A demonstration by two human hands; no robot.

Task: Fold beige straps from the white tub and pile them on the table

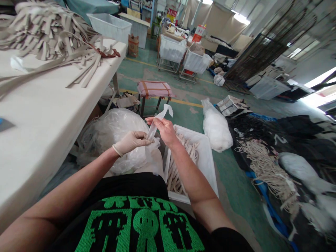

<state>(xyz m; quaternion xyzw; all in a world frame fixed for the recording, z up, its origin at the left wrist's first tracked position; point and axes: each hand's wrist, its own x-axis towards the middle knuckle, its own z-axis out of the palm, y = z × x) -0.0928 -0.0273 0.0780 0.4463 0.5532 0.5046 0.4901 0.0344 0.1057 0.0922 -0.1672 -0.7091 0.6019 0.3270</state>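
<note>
My left hand (133, 142), in a pale glove, pinches a translucent white plastic strip (166, 111) near its lower part. Bare and a little higher, my right hand (164, 128) grips the same strip farther up, and its loose end bends over above the fingers. More of the strip hangs below the left hand, over my lap. Under my right forearm stands a white plastic bin (207, 164) with many beige fabric straps (175, 171) inside, partly hidden by the arm. A large clear plastic bag (115, 122) bulges behind the left hand.
To the left is a white-topped table (65, 115) with a heap of beige straps (52, 31). A pink padded stool (154, 89) stands ahead. On the right lie a stuffed white bag (216, 127) and cord bundles (265, 164). Wheeled bins (172, 49) stand farther back.
</note>
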